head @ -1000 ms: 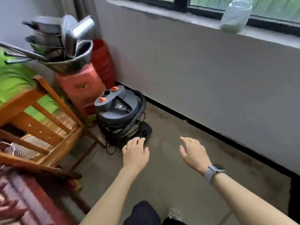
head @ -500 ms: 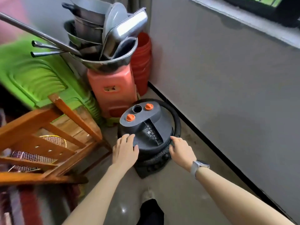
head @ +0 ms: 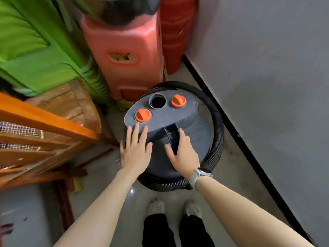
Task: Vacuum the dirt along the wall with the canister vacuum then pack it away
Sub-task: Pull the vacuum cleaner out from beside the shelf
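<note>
now both hands lie flat on the canister vacuum (head: 178,125), left hand (head: 135,154) and right hand (head: 183,154) with fingers straight, gripping nothing, probably steadying it before lifting.

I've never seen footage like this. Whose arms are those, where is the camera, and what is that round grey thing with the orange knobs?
There is no robot here: these are a person's bare arms, filmed by a camera worn on their head and looking down. You can see their shoes below. The round grey thing is a canister vacuum standing on the floor beside the wall, its black hose coiled around it. Two orange knobs sit on its lid. The left hand and right hand lie flat on the lid with straight fingers; neither has a grip on anything. A red stool stands behind.
</note>
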